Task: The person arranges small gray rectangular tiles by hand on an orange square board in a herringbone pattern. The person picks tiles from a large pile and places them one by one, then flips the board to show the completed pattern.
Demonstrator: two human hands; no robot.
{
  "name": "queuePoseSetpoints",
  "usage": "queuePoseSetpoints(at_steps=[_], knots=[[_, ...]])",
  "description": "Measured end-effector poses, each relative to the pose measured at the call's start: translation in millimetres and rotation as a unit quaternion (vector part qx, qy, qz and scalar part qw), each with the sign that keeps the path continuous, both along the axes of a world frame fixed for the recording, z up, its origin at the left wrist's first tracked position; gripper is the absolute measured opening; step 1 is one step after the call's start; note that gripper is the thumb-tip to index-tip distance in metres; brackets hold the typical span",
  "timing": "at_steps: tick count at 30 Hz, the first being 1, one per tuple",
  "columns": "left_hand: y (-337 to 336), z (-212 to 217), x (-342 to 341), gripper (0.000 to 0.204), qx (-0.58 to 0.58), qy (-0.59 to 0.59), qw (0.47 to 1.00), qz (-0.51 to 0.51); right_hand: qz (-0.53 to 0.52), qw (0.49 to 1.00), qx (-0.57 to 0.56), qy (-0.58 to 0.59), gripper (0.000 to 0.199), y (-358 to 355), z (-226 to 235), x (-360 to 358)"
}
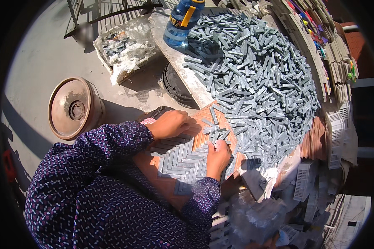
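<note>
An orange-brown tray with grooves lies in front of me, partly filled with grey stone strips in a herringbone pattern. Above its upper left part is my left hand, its fingers curled together; whatever they may hold is hidden. My right hand is at the tray's right side, thumb and fingers closed on a grey stone strip. A few loose strips lie on the tray just beyond those fingertips. Bare orange grooves show between the two hands.
A large heap of grey strips covers the table beyond the tray. On its far left edge stands a blue water bottle. A round lidded bucket and a crate of scraps are at left. Plastic baskets sit at right.
</note>
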State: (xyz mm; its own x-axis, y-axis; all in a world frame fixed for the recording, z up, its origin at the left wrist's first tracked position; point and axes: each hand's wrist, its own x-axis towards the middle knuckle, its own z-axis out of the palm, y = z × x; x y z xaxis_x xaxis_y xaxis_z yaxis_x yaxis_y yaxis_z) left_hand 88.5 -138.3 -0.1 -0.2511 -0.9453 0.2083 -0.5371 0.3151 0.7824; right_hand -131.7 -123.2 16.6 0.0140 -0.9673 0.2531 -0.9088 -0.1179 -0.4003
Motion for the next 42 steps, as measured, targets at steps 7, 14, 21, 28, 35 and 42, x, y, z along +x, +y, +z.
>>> queuePoseSetpoints(at_steps=[7,14,21,28,35,42], knots=[[-30,-6,-71,0.035,-0.043,-0.035,0.997,-0.050,-0.059,0.998,-0.003,-0.029,0.026,0,-10,3],[-21,3,-24,0.027,-0.013,-0.012,0.997,-0.071,0.043,0.985,0.103,-0.130,0.031,20,-4,10],[18,-7,13,0.028,-0.020,0.011,0.997,-0.072,0.103,0.986,0.121,-0.058,0.038,13,-1,33],[18,-15,4,0.026,-0.031,0.030,0.999,-0.026,0.168,0.976,0.098,-0.096,0.034,-7,-4,22],[15,-20,1,0.025,-0.048,0.029,0.998,-0.041,0.167,0.973,0.131,-0.094,0.032,-6,1,16],[12,-23,-9,0.023,-0.063,0.036,0.997,-0.029,0.116,0.991,0.007,-0.060,0.019,-14,-2,14]])
